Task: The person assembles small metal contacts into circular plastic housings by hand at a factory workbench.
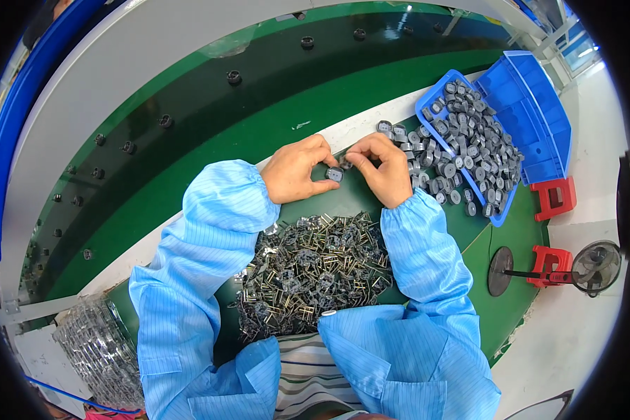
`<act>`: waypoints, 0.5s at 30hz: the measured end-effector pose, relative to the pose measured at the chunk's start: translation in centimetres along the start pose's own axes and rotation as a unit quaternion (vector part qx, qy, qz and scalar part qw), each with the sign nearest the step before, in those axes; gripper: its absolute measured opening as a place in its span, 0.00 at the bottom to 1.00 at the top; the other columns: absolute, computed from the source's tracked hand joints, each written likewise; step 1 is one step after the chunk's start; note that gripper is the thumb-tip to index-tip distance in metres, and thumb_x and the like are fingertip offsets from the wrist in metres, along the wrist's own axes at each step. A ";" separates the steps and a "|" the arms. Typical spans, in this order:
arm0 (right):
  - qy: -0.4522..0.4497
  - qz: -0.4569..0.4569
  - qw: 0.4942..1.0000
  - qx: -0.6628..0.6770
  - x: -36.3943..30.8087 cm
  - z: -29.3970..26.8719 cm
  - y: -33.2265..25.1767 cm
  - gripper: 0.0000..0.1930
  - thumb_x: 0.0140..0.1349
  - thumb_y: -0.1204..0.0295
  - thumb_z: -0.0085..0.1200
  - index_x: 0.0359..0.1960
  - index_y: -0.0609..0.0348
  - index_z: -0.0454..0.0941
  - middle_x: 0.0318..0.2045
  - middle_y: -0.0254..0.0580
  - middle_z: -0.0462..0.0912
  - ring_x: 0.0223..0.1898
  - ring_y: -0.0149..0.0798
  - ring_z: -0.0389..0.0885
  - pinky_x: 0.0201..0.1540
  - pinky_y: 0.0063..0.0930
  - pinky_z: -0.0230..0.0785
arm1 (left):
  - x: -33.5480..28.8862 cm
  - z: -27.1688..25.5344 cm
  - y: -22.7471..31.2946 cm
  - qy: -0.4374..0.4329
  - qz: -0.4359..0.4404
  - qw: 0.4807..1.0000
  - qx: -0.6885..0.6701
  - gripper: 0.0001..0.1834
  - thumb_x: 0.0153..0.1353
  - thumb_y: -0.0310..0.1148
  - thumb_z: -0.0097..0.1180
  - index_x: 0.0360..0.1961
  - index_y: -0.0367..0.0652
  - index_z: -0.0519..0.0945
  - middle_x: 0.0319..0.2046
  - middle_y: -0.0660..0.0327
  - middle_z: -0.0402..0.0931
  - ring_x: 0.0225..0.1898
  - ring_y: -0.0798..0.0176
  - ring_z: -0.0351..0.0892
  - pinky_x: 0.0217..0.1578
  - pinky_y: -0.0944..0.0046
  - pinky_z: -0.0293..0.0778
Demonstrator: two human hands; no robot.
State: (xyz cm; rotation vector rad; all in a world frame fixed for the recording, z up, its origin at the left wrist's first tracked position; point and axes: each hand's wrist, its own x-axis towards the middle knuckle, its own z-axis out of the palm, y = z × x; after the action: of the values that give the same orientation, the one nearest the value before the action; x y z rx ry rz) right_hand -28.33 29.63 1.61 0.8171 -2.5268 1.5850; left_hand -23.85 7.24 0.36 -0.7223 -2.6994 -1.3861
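Observation:
Pinched between the thumb and fingers of my left hand (295,170) is a dark grey plug housing (334,173), a small rounded plastic piece. My right hand (383,168) is right beside it, thumb and fingertips closed on a small part (346,162) at the housing's far edge; its shape is mostly hidden by the fingers. Below both hands, close to my body, lies a wide heap of small black pieces with brass-coloured metal pins (311,269). Loose grey housings (427,164) spread out just right of my right hand.
A tilted blue bin (498,220) spills grey housings onto the green table. Beyond a white ledge (374,124) runs a green conveyor belt (273,133) carrying scattered dark housings (234,77). Stacked clear plastic trays (98,350) stand at left. A fan (595,267) and red stools (556,198) are at right.

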 end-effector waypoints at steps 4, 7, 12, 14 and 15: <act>-0.041 -0.109 0.990 -0.076 -0.3 0.7 -0.2 0.07 0.55 0.78 0.71 0.32 0.62 0.84 0.31 0.39 0.83 0.39 0.42 0.80 0.43 0.35 0.73 | 0.1 0.4 -0.5 0.053 0.053 0.997 0.010 0.19 0.51 0.33 0.78 0.41 0.43 0.84 0.39 0.64 0.75 0.31 0.65 0.74 0.31 0.63 0.72; -0.021 -0.153 0.979 -0.134 -0.4 0.9 -0.3 0.08 0.53 0.78 0.71 0.31 0.60 0.83 0.32 0.38 0.83 0.38 0.44 0.80 0.41 0.36 0.70 | 0.0 0.5 -0.4 0.048 0.038 0.998 0.006 0.19 0.50 0.34 0.79 0.41 0.42 0.84 0.39 0.64 0.75 0.31 0.65 0.73 0.31 0.63 0.72; -0.018 -0.194 0.964 -0.181 -0.5 0.9 -0.9 0.09 0.51 0.76 0.71 0.31 0.57 0.81 0.31 0.35 0.80 0.38 0.43 0.78 0.39 0.38 0.66 | 0.1 0.5 -0.4 0.047 0.029 0.998 0.009 0.18 0.49 0.33 0.79 0.40 0.42 0.84 0.38 0.64 0.75 0.30 0.66 0.72 0.31 0.64 0.72; -0.024 -0.199 0.961 -0.190 -0.5 0.9 -0.9 0.09 0.51 0.75 0.71 0.30 0.55 0.81 0.30 0.34 0.79 0.39 0.42 0.78 0.40 0.39 0.64 | 0.1 0.6 -0.2 0.043 0.023 0.999 0.008 0.18 0.49 0.32 0.79 0.40 0.42 0.84 0.38 0.65 0.75 0.30 0.66 0.72 0.31 0.64 0.72; -0.019 -0.200 0.960 -0.192 -0.5 1.0 -0.9 0.09 0.51 0.75 0.70 0.30 0.56 0.81 0.30 0.34 0.78 0.39 0.43 0.77 0.40 0.39 0.64 | 0.2 0.6 -0.1 0.047 0.027 0.998 0.009 0.18 0.49 0.32 0.78 0.39 0.42 0.84 0.38 0.65 0.74 0.30 0.67 0.71 0.31 0.64 0.71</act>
State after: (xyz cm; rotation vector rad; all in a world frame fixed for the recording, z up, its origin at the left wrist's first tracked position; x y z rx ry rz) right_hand -27.22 28.72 1.74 1.2053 -2.3714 0.9278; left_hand -23.97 7.67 -0.04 -0.7041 -2.5971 -1.3478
